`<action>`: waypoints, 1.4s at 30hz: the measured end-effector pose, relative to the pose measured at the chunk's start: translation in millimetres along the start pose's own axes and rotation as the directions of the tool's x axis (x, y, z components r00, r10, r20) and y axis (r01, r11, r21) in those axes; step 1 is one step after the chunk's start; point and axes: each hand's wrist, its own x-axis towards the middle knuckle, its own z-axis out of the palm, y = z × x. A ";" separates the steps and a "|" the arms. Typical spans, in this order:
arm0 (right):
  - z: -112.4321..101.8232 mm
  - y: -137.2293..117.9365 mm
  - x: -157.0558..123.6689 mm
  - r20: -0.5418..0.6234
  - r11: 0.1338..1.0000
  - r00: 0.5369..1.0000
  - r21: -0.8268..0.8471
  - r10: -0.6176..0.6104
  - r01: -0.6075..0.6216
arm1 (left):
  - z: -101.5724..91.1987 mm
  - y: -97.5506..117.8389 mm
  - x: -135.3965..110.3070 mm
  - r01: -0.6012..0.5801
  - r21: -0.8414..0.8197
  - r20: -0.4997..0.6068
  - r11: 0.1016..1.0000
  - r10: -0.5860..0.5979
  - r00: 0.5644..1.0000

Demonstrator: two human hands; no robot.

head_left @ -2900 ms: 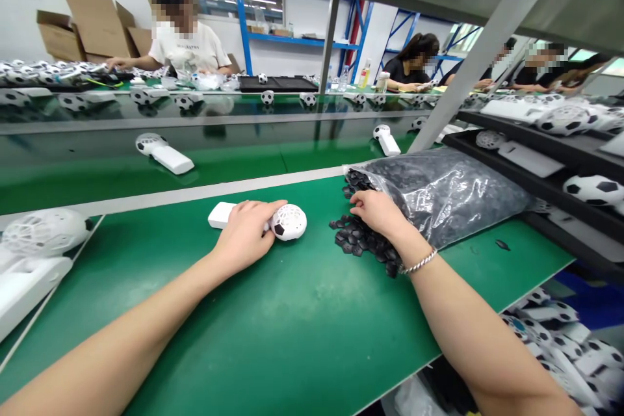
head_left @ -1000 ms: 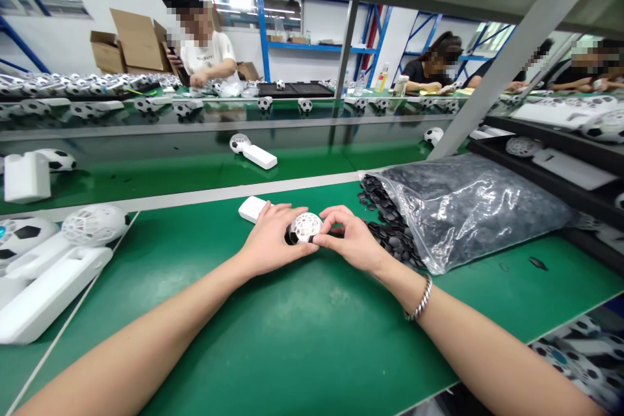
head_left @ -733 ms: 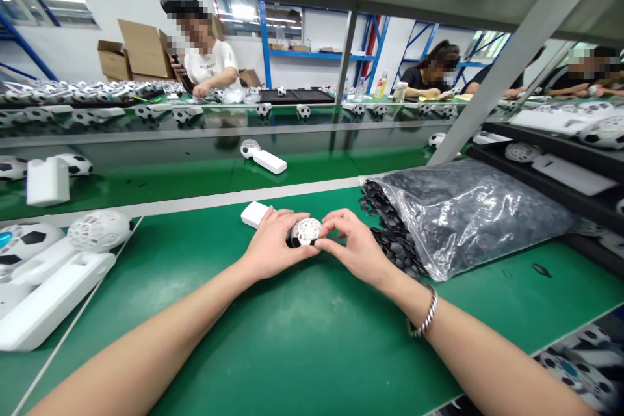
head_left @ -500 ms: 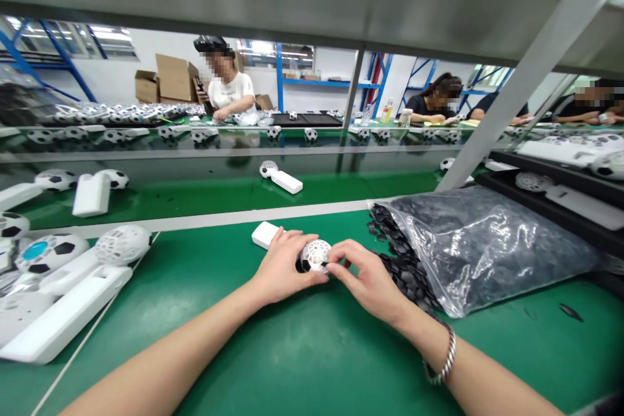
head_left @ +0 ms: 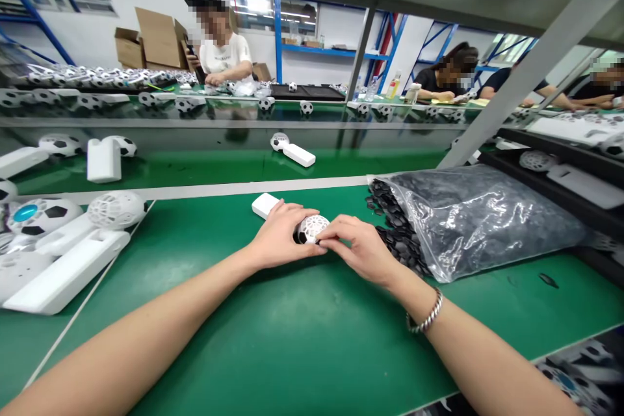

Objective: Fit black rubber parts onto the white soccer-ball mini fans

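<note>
Currently, a football-patterned handheld fan [head_left: 314,229] is supported on the green bench top [head_left: 292,331] between the two hands, its white handle [head_left: 264,204] directed away to the left. Its ball head is gripped by the left hand [head_left: 277,234], while its right side is touched by the fingertips of the right hand [head_left: 358,244]; whether these are clamped on a small piece cannot be told. The step in hand is judged to be the fitting of a black patch into the head; for the next move, a steady left grip and a well-aligned push seem to be called for. Just beside the right hand, a clear plastic bag [head_left: 482,214] is packed with dark contents, and black pieces [head_left: 402,247] are spread at its open mouth. Farther right, a fan with an openwork head [head_left: 537,160] is held in a black tray [head_left: 531,185]. At the left, more fans [head_left: 73,273] are piled, and another fan [head_left: 292,148] is borne on the belt [head_left: 219,172] beyond. In the background, cardboard boxes [head_left: 160,39] are seen, their contents hidden.
</note>
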 end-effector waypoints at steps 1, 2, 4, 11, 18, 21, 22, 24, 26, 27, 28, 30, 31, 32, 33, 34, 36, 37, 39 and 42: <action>0.3 0.2 0.1 -0.015 0.999 1.000 0.039 0.018 -0.017 | 0.3 0.5 -0.3 0.004 0.003 -0.005 1.000 -0.004 1.000; 0.6 1.1 0.1 -0.031 0.996 0.999 0.078 0.038 -0.036 | 0.5 1.0 -0.6 0.011 0.002 -0.010 1.000 -0.011 1.000; 1.7 4.7 -0.3 -0.072 0.990 0.994 0.122 0.077 -0.068 | 0.8 2.1 -1.2 0.030 -0.008 -0.019 1.000 -0.030 0.999; 16.1 11.2 -2.2 0.068 0.894 0.976 0.392 0.207 -0.217 | 0.5 8.6 -0.9 0.078 -0.028 -0.055 0.997 -0.079 0.995; -21.9 24.2 -0.8 0.019 0.912 0.918 -0.124 0.396 -0.390 | 0.0 4.0 0.5 -0.009 -0.040 0.011 0.999 0.009 1.000; -41.8 40.6 -6.5 -0.051 0.725 0.833 -0.465 0.551 -0.508 | -3.0 2.8 0.7 0.011 -0.031 0.044 0.999 -0.009 0.999; -45.0 45.7 -7.8 -0.030 0.688 0.812 -0.512 0.583 -0.514 | -4.7 4.1 -0.1 0.023 -0.033 0.073 0.999 -0.020 0.997; -46.7 53.6 -8.6 0.043 0.682 0.794 -0.542 0.606 -0.491 | -7.4 9.1 -2.6 0.079 -0.052 0.131 0.995 -0.072 0.989; -45.0 58.0 -7.7 0.081 0.699 0.796 -0.536 0.600 -0.473 | -7.1 15.8 -5.7 0.165 -0.093 0.162 0.982 -0.149 0.975; -44.0 58.8 -7.0 0.084 0.706 0.799 -0.530 0.596 -0.471 | -5.7 18.8 -7.1 0.203 -0.120 0.161 0.972 -0.182 0.970; -43.3 58.9 -6.6 0.085 0.712 0.800 -0.519 0.593 -0.473 | -4.0 21.1 -8.2 0.225 -0.151 0.151 0.963 -0.203 0.968; -43.3 58.1 -6.4 0.096 0.731 0.799 -0.479 0.593 -0.486 | -1.6 22.2 -9.2 0.225 -0.207 0.125 0.952 -0.202 0.971; -44.1 57.7 -6.6 0.106 0.743 0.798 -0.455 0.593 -0.491 | -2.0 20.7 -9.2 0.209 -0.231 0.120 0.950 -0.185 0.975; -45.2 57.7 -7.1 0.117 0.754 0.798 -0.432 0.591 -0.495 | -3.9 18.0 -8.8 0.189 -0.253 0.130 0.949 -0.161 0.978; -46.7 58.1 -7.7 0.125 0.763 0.800 -0.414 0.587 -0.496 | -7.1 14.3 -8.1 0.172 -0.276 0.157 0.946 -0.133 0.979; -48.3 59.0 -8.4 0.126 0.770 0.803 -0.403 0.582 -0.494 | -11.2 10.3 -7.2 0.161 -0.298 0.197 0.941 -0.104 0.975; -51.5 61.5 -10.2 0.110 0.766 0.804 -0.404 0.584 -0.500 | -19.4 3.0 -5.7 0.152 -0.334 0.271 0.930 -0.060 0.961; -52.7 62.5 -11.1 0.097 0.753 0.798 -0.414 0.595 -0.512 | -22.2 0.6 -5.2 0.154 -0.346 0.289 0.926 -0.051 0.956; -53.0 62.2 -12.4 0.072 0.733 0.789 -0.431 0.610 -0.527 | -23.6 -0.4 -5.0 0.160 -0.361 0.266 0.919 -0.063 0.962; -47.8 53.8 -11.5 0.075 0.801 0.843 -0.367 0.532 -0.473 | -18.1 3.9 -5.9 0.167 -0.376 0.178 0.912 -0.106 0.978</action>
